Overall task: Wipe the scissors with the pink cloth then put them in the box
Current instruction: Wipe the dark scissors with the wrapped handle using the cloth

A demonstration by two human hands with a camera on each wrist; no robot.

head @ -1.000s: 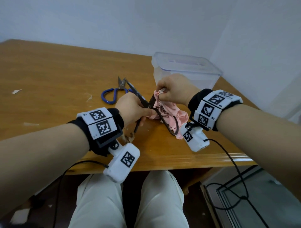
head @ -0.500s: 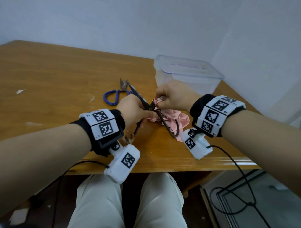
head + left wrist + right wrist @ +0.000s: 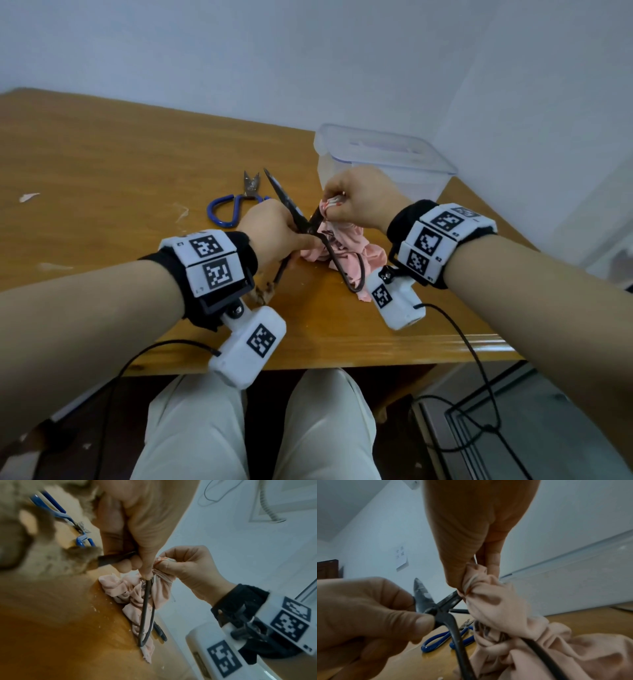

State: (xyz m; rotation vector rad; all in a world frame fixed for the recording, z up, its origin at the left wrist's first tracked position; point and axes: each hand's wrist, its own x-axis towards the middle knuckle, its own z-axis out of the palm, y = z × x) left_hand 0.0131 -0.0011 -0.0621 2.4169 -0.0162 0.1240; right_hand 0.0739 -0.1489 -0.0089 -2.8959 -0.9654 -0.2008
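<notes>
Black iron scissors [image 3: 291, 212] [image 3: 443, 615] are held spread apart above the table. My left hand [image 3: 274, 233] [image 3: 368, 615] pinches them at the pivot, one blade pointing up and away. My right hand [image 3: 356, 202] [image 3: 185, 566] [image 3: 471, 547] grips a bunch of the pink cloth [image 3: 346, 250] [image 3: 137, 592] [image 3: 513, 615] wrapped round the other blade. The rest of the cloth trails onto the table, with one long handle loop [image 3: 145, 615] lying over it. The clear plastic box [image 3: 383, 161] stands just behind my right hand.
Blue-handled scissors [image 3: 236, 205] [image 3: 445, 638] lie on the wooden table [image 3: 102, 171] behind my left hand. Small scraps [image 3: 29, 197] lie at the table's left. The table's front edge is close below my wrists, and a wall runs behind the box.
My right hand with the bunched cloth has slid a little along the blade, away from the pivot. The left hand keeps its hold on the scissors.
</notes>
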